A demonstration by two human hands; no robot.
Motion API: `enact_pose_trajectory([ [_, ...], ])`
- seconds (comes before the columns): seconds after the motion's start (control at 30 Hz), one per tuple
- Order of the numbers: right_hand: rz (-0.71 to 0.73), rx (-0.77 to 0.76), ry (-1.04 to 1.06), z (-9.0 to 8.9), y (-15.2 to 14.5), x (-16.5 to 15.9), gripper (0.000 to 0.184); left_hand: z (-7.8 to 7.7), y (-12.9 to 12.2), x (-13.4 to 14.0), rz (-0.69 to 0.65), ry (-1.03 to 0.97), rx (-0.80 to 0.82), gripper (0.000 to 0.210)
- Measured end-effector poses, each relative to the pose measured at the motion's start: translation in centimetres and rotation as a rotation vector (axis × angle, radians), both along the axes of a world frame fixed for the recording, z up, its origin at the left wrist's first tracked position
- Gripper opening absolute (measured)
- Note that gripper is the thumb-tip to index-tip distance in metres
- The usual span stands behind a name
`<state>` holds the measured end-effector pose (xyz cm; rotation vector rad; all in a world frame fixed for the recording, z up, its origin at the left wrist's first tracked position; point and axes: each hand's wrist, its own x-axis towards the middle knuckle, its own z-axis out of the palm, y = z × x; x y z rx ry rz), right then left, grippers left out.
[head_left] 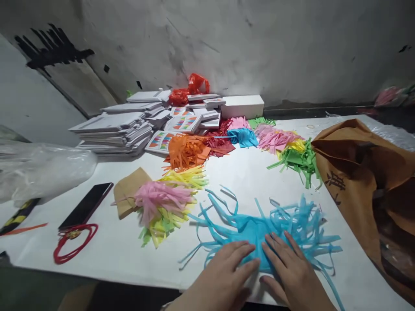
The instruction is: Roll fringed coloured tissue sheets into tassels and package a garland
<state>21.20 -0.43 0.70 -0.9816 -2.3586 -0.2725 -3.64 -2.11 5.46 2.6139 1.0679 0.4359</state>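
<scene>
A blue tissue-paper sheet with fringed ends (251,229) lies spread on the white table (240,172) in front of me. My left hand (228,268) rests on its near left part, fingers stretched out and a little bent. On the right half, my right hand (288,265) lies flat with its fingers spread, touching the paper. Both hands are open, and the strips fan out loosely to either side of them. Left of the blue paper lies a pile of pink (164,196) and yellow-green fringed paper (162,224), next to a brown envelope (131,192).
Orange fringe (186,151), a blue bundle (244,137) and green fringe (298,160) lie farther back. White stacks (110,129) and a white box (243,106) stand near the wall. A phone (86,205) with a red cord lies left; a brown bag (356,172) stands right.
</scene>
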Motion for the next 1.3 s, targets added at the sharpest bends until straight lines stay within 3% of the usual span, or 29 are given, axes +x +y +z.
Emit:
enact_pose_trajectory([
  [0.07, 0.027, -0.029, -0.03, 0.4, -0.4, 1.2, 0.033, -1.7, 0.3, 1.9, 0.066, 0.016, -0.028, 0.058],
  [0.17, -0.029, -0.013, -0.044, 0.0, -1.0, 3.6, 0.028, -3.0, 1.5, 1.8, 0.122, 0.01, 0.001, 0.047],
  [0.27, -0.21, 0.036, -0.056, -0.7, -2.0, 5.6, 0.032, -2.9, 2.3, -0.1, 0.113, 0.0, 0.011, 0.045],
  [0.37, -0.338, 0.043, -0.028, -0.3, -2.5, 5.4, 0.031, -2.0, 2.5, -0.6, 0.109, 0.06, -0.024, 0.045],
  [0.53, -0.037, -0.036, -0.035, 0.5, -1.2, 0.0, 0.029, -1.3, 3.7, 1.1, 0.063, 0.167, -0.086, 0.042],
  [0.6, -0.082, -0.054, -0.032, 0.0, -0.6, -1.3, 0.028, -1.6, 5.1, 0.0, 0.208, 0.251, -0.054, 0.04],
  [0.7, -0.136, -0.094, -0.072, -0.9, -0.6, -1.0, 0.035, -1.4, 7.5, -4.2, 0.57, 0.397, 0.047, 0.035],
  [0.8, -0.12, -0.113, -0.086, -1.3, -1.3, 0.3, 0.037, -0.1, 8.2, -7.8, 0.715, 0.371, 0.147, 0.037],
  [0.87, -0.124, -0.121, -0.095, -1.2, -1.5, 0.4, 0.038, 0.7, 7.2, -7.6, 0.636, 0.237, 0.207, 0.036],
  [0.97, -0.141, -0.115, -0.104, -0.9, -0.9, -1.0, 0.036, 0.3, 4.6, -3.4, 0.209, 0.042, 0.108, 0.042],
  [1.03, -0.142, -0.123, -0.132, -1.0, 0.2, -2.2, 0.036, -0.9, 3.3, -0.2, -0.007, 0.048, -0.001, 0.052],
  [1.13, -0.272, -0.107, -0.204, -1.7, 2.0, -1.2, 0.04, -2.7, 2.8, 2.4, 0.012, 0.096, -0.091, 0.056],
  [1.27, -0.756, -0.022, -0.199, -2.6, 2.3, 6.9, 0.052, -3.4, 3.3, 1.8, 0.049, 0.1, -0.091, 0.057],
  [1.3, -0.812, 0.009, -0.205, -2.3, 1.8, 9.0, 0.056, -3.3, 3.3, 1.5, 0.045, 0.086, -0.08, 0.055],
])
